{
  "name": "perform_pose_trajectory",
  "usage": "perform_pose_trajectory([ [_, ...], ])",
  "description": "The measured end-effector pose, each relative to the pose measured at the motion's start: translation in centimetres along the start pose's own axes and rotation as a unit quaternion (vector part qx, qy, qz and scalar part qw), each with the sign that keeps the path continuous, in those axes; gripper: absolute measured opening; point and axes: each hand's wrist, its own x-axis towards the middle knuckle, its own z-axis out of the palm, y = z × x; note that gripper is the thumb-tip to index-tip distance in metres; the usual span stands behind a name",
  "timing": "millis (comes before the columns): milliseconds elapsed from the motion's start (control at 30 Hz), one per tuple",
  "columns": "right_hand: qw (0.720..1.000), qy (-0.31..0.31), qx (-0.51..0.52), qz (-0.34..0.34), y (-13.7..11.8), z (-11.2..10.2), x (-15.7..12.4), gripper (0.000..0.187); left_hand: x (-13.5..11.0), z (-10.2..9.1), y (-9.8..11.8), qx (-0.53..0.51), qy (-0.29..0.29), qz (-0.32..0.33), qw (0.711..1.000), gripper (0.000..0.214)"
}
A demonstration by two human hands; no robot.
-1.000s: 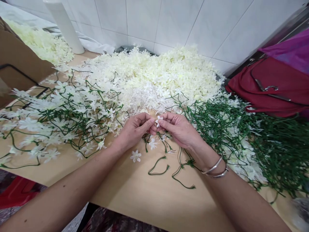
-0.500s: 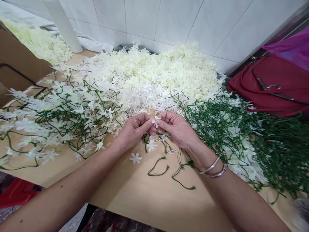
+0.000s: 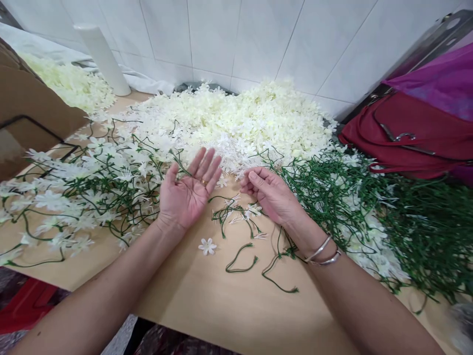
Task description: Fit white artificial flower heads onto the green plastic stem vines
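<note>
My left hand [image 3: 188, 190] is turned palm up with its fingers spread, over the right edge of a heap of white artificial flowers on green stems [image 3: 107, 182]. A green stem [image 3: 180, 162] shows between its thumb and fingers, apparently not gripped. My right hand [image 3: 271, 192] is curled, thumb over the fingers; whatever it holds, if anything, is hidden. Between and below the hands are short green stems with white stamens [image 3: 236, 212]. A single white flower [image 3: 207, 246] lies flat on the table [image 3: 192, 301], left of a bent green stem [image 3: 242, 268].
Loose cream-white petals [image 3: 251, 111] are piled against the tiled wall [image 3: 214, 39]. Green stems [image 3: 325, 197] heap up at right, below a red bag [image 3: 417, 135]. A cardboard box [image 3: 37, 103] and a white roll [image 3: 105, 59] stand at left.
The hands have separated. My left hand has moved left and opened palm up, while my right stays near its place. The small white flower pinched between them is no longer there.
</note>
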Motion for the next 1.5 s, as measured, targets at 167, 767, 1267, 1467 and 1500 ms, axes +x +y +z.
perform_pose_trajectory([
  [167, 0.999, 0.016, -0.027, -0.011, 0.3, -0.3, 0.1, 0.033, -0.2, 0.0, -0.7, 0.039, -0.001, -0.040, 0.998, 0.071],
  [767, 0.901, -0.038, -0.420, -0.101, 1.1, 0.4, -0.8, 0.014, 0.3, -0.1, 1.2, -0.018, 0.037, -0.056, 0.998, 0.068],
  [1267, 0.995, 0.102, 0.000, -0.013, -0.1, -0.8, 0.3, 0.037, -1.0, 1.0, 1.0, 0.126, 0.037, 0.147, 0.980, 0.061],
  [1467, 0.993, 0.119, 0.025, 0.001, -0.4, -0.9, 0.3, 0.037, -0.5, 0.7, 1.7, 0.107, 0.045, 0.143, 0.983, 0.070],
  [1500, 0.992, 0.122, 0.027, -0.001, -0.3, -0.9, 0.4, 0.038, -0.4, 0.7, 1.8, 0.089, 0.049, 0.128, 0.986, 0.068],
])
